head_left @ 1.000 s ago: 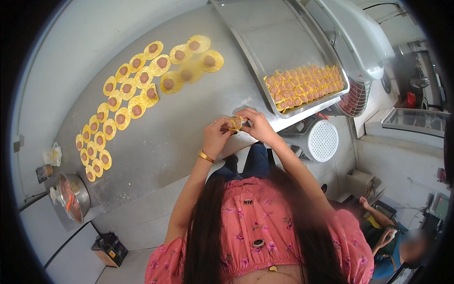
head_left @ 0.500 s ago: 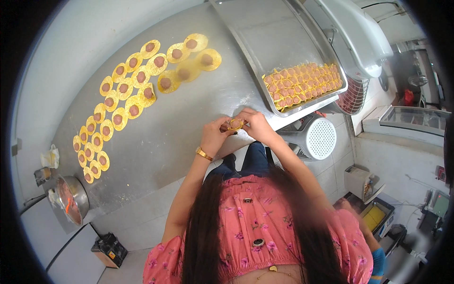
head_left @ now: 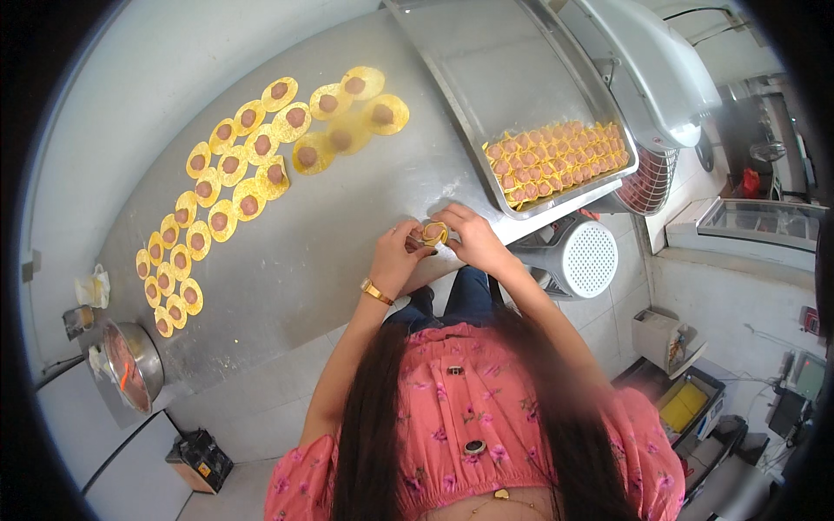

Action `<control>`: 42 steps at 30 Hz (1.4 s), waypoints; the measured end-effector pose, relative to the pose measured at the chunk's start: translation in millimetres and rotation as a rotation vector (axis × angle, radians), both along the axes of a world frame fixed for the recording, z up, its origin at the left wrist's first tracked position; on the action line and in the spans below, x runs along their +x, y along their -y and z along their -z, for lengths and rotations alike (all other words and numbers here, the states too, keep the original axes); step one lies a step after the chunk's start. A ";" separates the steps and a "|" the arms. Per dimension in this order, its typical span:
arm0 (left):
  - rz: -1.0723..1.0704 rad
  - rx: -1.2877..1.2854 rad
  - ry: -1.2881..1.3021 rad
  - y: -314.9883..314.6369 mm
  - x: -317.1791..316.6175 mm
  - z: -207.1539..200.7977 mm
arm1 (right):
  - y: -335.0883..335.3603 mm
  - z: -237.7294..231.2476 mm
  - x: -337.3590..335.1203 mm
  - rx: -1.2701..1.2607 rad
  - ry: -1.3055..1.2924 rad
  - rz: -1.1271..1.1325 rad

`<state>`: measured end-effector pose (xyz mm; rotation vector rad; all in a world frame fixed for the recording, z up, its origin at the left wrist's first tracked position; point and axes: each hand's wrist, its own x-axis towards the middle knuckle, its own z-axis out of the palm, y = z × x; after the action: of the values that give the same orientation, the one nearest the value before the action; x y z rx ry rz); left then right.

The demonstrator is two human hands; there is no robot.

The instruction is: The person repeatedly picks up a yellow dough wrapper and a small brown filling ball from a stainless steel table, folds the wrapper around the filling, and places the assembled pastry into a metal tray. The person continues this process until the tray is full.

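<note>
Close to the table's front edge, my left hand (head_left: 396,260) and my right hand (head_left: 474,237) pinch a small open-topped dumpling (head_left: 434,231) between them. Its yellow wrapper is gathered round a pink meat filling. Both hands are closed, with the fingers bent at the dumpling's sides; some fingertips are hidden. To the left, flat round yellow wrappers (head_left: 221,220) lie in slanting rows, each with a ball of pink filling in its middle. Finished-looking dumplings (head_left: 556,161) stand packed in rows at the near end of a metal tray (head_left: 499,52), right of my hands.
At the table's far left end stands a metal bowl (head_left: 156,365) of pink filling with an orange-handled tool. A perforated grey-white stool (head_left: 591,256) is beside the table's right front. Beyond the tray is a large white machine (head_left: 647,69) with a wire guard.
The dumpling has been turned and shifted slightly in my fingers, and its open top shows more. My right fingers have opened out a little. Another person's arm at the lower right has left the view.
</note>
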<state>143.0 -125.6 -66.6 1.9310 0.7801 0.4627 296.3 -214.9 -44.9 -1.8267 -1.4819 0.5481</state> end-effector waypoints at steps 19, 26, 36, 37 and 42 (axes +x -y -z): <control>-0.033 0.087 0.098 3.1 1.4 1.3 | 7.4 -0.6 -4.9 -0.001 0.027 0.035; -0.007 0.051 0.053 -1.2 0.6 9.3 | 5.4 1.3 -9.4 0.067 0.044 0.050; -0.013 -0.003 0.032 -0.5 5.6 10.1 | -4.8 4.1 -0.7 0.069 0.019 0.001; -0.014 0.009 0.044 -1.5 6.3 9.4 | -4.7 3.3 -1.0 0.066 0.034 0.038; -0.006 0.129 0.082 -6.5 11.2 8.0 | -5.4 3.8 -6.0 -0.060 0.007 0.108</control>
<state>154.2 -119.1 -74.6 2.0159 0.7185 0.6046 290.4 -209.5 -48.7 -1.9437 -1.3757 0.5392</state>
